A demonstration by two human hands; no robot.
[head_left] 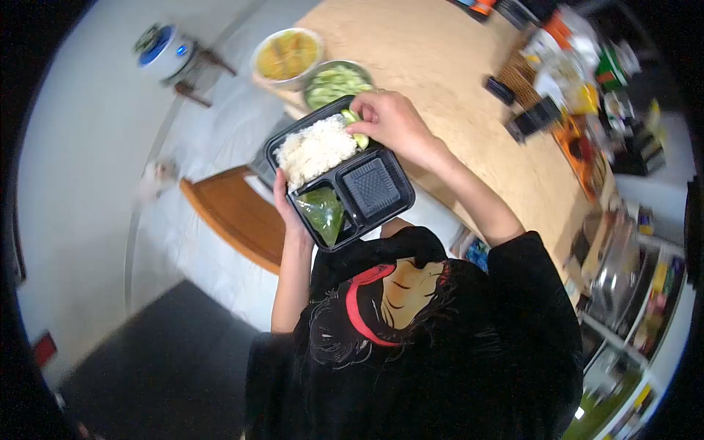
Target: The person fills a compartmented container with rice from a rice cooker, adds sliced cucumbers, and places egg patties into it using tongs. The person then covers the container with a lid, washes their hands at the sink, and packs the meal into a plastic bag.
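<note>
My left hand (287, 204) holds a black compartment food tray (372, 192) by its left side, tilted above the table's edge; the fingers beneath it are hidden. White rice (312, 152) fills the largest compartment. A dark green, pyramid-shaped packet in shiny wrapping (321, 214) sits in a smaller one, and the third compartment shows its bare ribbed bottom. At the tray's far corner, my right hand (394, 130) pinches pale green cucumber slices (359, 138) beside the rice. Just beyond it stands a bowl of cut cucumber (337, 82).
A white bowl of yellow-orange food (288, 55) stands near the corner of the wooden table (433, 55). A wicker basket (519, 77) and packages crowd its right side. A brown wooden chair (235, 220) is at left, near a white pot on wooden legs (167, 55).
</note>
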